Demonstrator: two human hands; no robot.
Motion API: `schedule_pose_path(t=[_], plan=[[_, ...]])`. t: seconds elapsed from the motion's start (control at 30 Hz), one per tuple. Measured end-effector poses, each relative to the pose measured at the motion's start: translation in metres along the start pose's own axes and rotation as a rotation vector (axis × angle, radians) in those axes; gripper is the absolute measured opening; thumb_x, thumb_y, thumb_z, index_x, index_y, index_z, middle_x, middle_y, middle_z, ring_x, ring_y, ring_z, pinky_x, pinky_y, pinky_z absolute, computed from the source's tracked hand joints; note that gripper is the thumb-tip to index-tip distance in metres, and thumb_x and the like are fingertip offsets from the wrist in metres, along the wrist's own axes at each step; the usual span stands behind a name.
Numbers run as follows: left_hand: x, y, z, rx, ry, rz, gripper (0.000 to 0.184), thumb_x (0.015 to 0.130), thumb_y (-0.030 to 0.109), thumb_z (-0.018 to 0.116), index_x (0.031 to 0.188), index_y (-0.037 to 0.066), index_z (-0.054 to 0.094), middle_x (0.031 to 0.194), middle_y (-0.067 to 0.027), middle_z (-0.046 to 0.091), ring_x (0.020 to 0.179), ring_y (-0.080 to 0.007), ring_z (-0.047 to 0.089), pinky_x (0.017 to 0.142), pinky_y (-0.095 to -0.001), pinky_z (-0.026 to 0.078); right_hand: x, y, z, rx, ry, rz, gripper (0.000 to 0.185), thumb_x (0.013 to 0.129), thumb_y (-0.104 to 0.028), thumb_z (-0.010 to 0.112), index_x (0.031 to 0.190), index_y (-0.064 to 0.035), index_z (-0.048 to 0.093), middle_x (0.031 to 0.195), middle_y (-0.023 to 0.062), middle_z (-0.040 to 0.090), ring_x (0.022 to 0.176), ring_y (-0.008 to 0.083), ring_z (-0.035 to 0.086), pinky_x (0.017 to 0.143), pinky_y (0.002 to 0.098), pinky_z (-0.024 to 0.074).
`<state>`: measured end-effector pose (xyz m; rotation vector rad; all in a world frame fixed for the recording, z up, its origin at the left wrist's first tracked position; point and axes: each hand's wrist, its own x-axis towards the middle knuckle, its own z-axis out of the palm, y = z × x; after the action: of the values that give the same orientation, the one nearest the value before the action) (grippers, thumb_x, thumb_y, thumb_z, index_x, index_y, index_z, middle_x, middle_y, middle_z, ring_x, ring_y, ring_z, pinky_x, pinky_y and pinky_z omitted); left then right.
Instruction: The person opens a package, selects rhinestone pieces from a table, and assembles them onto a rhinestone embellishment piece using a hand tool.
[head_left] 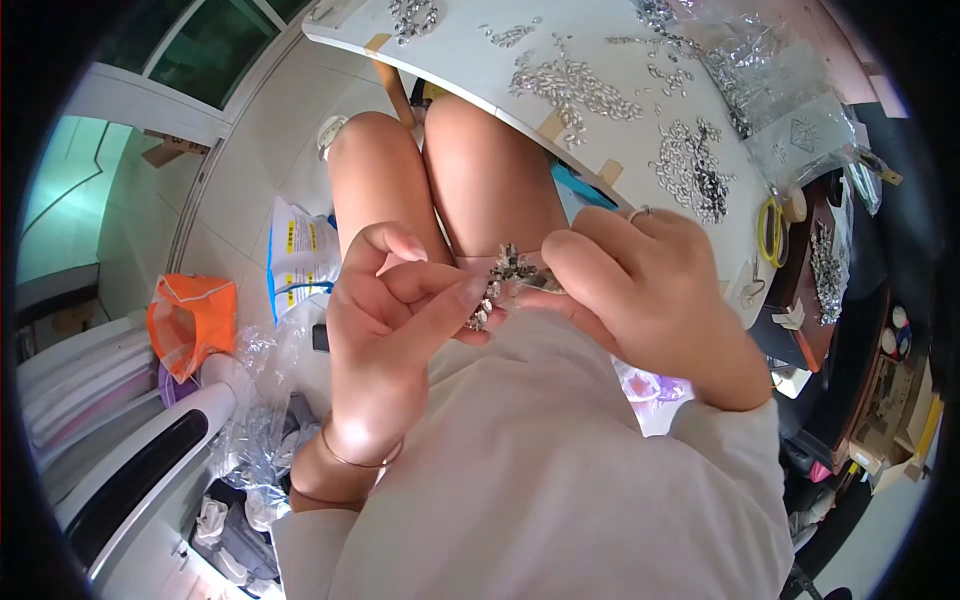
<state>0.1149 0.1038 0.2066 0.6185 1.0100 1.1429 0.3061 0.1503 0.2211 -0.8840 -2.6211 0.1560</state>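
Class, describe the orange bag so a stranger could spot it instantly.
Find the tiled floor on the picture's left. Beside the white-and-blue packet sits an open bag. Unlike that packet and the clear plastic nearby, it is orange.

white table (465,68) | clear gems (580,90) in loose piles | tan tape (551,125) on near edge | clear plastic bags (800,135) at right

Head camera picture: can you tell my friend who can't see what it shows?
The person's left hand holds a small sparkly piece above the lap, with the right hand close at it. On a white table lie piles of shiny gems, and an orange bag is at the left.
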Motion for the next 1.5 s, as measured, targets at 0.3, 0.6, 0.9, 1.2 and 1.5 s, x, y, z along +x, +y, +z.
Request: schedule_pose_path(t=[0.3, 0.6, 0.9, 1.2, 1.5], plan=[[0.004, 0.013, -0.005, 0.079, -0.093, -0.154, 0.025, 0.08, 0.0, 0.059, 0.095, 0.005, 0.04, 0.075, -0.0099, 0.063, 0.068, -0.0163, 0.064, 0.055, -0.023, 0.05, 0.011, 0.005, -0.006, -0.062, -0.122, -0.15, 0.038, 0.066, -0.037, 0.068, 0.063, -0.009, 0.043, 0.058, 0.002, 0.041, 0.041, 0.0146, 0.042, 0.038, 0.0269, 0.0327], [0.006, 0.013, -0.006, 0.071, -0.148, -0.138, 0.025, 0.079, -0.001, 0.059, 0.094, 0.004, 0.04, 0.075, -0.0109, 0.063, 0.068, -0.0159, 0.064, 0.055, -0.0222, 0.052, 0.009, 0.004, -0.005, -0.098, -0.153, -0.161, 0.033, 0.068, -0.032, 0.066, 0.064, -0.0088, 0.043, 0.059, 0.0022, 0.04, 0.042, 0.0143, 0.043, 0.039, 0.0263, 0.0337], [0.003, 0.016, -0.005, 0.117, -0.134, -0.125, 0.026, 0.079, -0.001, 0.059, 0.096, 0.003, 0.039, 0.076, -0.0118, 0.063, 0.068, -0.0154, 0.064, 0.055, -0.0218, 0.05, 0.01, 0.004, -0.006, -0.101, -0.204, -0.192, 0.032, 0.068, -0.032, 0.067, 0.066, -0.0092, 0.045, 0.059, 0.0013, 0.04, 0.042, 0.0139, 0.044, 0.039, 0.0267, 0.035], [0.002, 0.013, -0.01, 0.098, -0.18, -0.05, 0.026, 0.081, -0.004, 0.057, 0.097, 0.005, 0.038, 0.079, -0.0107, 0.064, 0.07, -0.0141, 0.064, 0.058, -0.0206, 0.049, 0.011, 0.002, -0.004, -0.083, -0.083, -0.191, 0.032, 0.068, -0.034, 0.067, 0.066, -0.0082, 0.048, 0.059, 0.0013, 0.04, 0.041, 0.0133, 0.042, 0.038, 0.0262, 0.0332], [0.0, 0.017, -0.007, 0.161, -0.181, -0.032, 0.029, 0.08, -0.009, 0.055, 0.098, 0.005, 0.036, 0.079, -0.011, 0.063, 0.071, -0.0137, 0.064, 0.059, -0.0203, 0.051, 0.012, 0.001, -0.009, -0.132, -0.178, -0.23, 0.028, 0.067, -0.031, 0.067, 0.068, -0.0092, 0.049, 0.059, 0.0005, 0.04, 0.04, 0.0122, 0.041, 0.037, 0.0252, 0.0314]])
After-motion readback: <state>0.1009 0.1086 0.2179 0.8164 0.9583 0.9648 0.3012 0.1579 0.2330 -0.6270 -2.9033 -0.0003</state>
